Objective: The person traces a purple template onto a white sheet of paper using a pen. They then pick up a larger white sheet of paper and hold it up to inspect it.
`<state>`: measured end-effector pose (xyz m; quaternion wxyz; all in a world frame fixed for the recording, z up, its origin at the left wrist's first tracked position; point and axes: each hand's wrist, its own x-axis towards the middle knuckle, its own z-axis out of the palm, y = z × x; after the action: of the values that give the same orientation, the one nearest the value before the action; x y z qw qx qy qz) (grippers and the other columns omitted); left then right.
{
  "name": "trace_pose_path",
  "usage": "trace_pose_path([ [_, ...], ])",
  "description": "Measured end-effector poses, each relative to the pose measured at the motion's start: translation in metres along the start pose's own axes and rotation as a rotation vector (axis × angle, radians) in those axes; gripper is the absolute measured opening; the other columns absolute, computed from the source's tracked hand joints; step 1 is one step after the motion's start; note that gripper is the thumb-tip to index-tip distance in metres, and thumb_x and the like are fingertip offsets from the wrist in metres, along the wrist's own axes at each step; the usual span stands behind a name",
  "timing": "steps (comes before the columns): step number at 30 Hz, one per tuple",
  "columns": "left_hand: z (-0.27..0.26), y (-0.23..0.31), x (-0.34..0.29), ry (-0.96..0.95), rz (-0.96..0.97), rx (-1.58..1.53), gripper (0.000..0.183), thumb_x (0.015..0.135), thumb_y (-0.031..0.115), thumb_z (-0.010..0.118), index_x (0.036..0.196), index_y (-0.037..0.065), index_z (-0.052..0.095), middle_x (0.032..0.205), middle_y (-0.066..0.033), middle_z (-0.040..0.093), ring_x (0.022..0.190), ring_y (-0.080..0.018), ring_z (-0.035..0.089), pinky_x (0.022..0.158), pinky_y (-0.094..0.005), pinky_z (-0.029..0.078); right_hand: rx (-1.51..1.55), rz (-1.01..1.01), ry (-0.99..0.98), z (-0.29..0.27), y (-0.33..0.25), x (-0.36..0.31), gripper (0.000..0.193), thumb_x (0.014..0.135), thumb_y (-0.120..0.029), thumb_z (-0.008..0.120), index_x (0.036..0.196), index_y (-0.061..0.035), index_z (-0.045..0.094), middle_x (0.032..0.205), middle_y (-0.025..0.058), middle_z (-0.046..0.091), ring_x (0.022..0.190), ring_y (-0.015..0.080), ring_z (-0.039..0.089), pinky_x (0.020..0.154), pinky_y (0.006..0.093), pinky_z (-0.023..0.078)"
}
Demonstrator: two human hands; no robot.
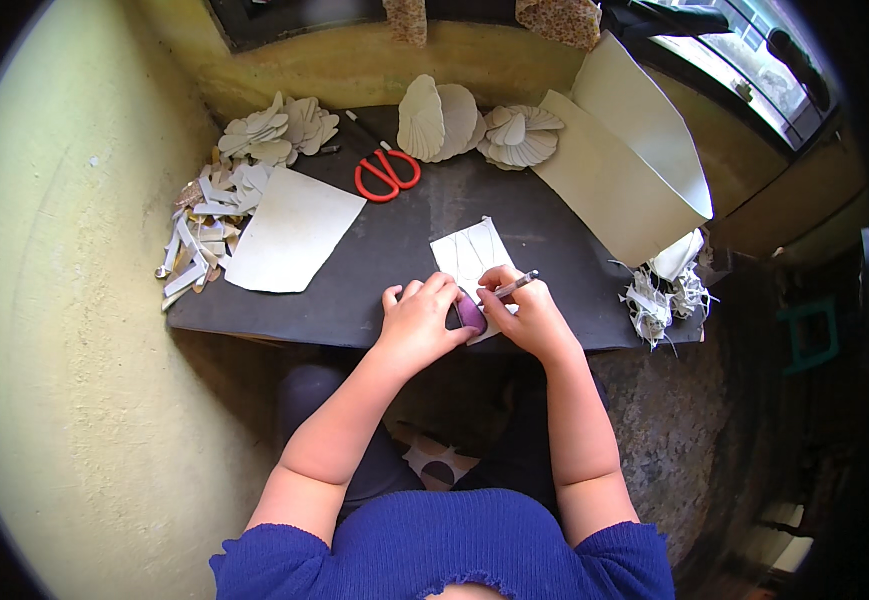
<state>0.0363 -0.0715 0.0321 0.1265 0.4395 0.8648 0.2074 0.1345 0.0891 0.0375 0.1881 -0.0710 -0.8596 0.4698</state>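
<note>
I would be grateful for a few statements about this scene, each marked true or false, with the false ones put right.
1. The right hand holds a pen. True.
2. The left hand is holding the scissors. False: the left hand touches a purple piece, and the scissors lie on the table.
3. The scissors' handles are red. True.
4. The strips are piled at the table's right end. False: the strips are at its left end.
5. The small sheet bears drawn lines. True.
</note>
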Motion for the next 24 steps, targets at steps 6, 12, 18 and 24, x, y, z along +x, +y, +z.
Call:
trace_pose_path([
  [6, -0.002, 0.001, 0.0, -0.005, -0.008, -0.013, 0.05, 0.073, 0.044, 0.079, 0.11, 0.014, 0.064, 0.119, 0.0017, 0.057, 0.113, -0.0231, 0.055, 0.103, -0.0472, 0.032, -0.04, 0.011, -0.029, -0.004, -0.001, -0.005, 0.011, 0.086, -0.004, 0.067, 0.094, -0.0015, 0.061, 0.074, 0.0166, 0.066, 0.07, 0.0284, 0.07, 0.063, 0.0352, 0.054],
  [12, -0.001, 0.003, 0.0, 0.003, -0.013, -0.008, 0.049, 0.072, 0.043, 0.08, 0.109, 0.015, 0.064, 0.118, 0.0016, 0.057, 0.113, -0.0232, 0.055, 0.103, -0.0468, 0.032, -0.022, -0.009, -0.03, -0.006, -0.002, -0.008, 0.011, 0.086, -0.004, 0.067, 0.094, -0.0012, 0.06, 0.075, 0.0165, 0.067, 0.07, 0.0286, 0.071, 0.064, 0.0346, 0.054],
  [18, -0.002, 0.003, 0.002, -0.016, -0.021, -0.008, 0.048, 0.072, 0.041, 0.08, 0.108, 0.015, 0.063, 0.119, 0.0003, 0.057, 0.113, -0.0237, 0.055, 0.103, -0.0465, 0.032, -0.023, -0.061, -0.013, -0.003, -0.003, -0.009, 0.01, 0.086, -0.004, 0.067, 0.094, -0.0011, 0.06, 0.079, 0.016, 0.068, 0.073, 0.0286, 0.071, 0.065, 0.0342, 0.055],
  [24, -0.003, 0.003, 0.003, -0.039, -0.038, -0.001, 0.048, 0.072, 0.042, 0.079, 0.108, 0.015, 0.064, 0.118, -0.0003, 0.057, 0.113, -0.0239, 0.056, 0.103, -0.0475, 0.032, -0.057, -0.012, -0.051, -0.009, -0.011, -0.015, 0.01, 0.086, -0.004, 0.067, 0.095, -0.0016, 0.061, 0.079, 0.0169, 0.068, 0.073, 0.0291, 0.072, 0.065, 0.0344, 0.055],
])
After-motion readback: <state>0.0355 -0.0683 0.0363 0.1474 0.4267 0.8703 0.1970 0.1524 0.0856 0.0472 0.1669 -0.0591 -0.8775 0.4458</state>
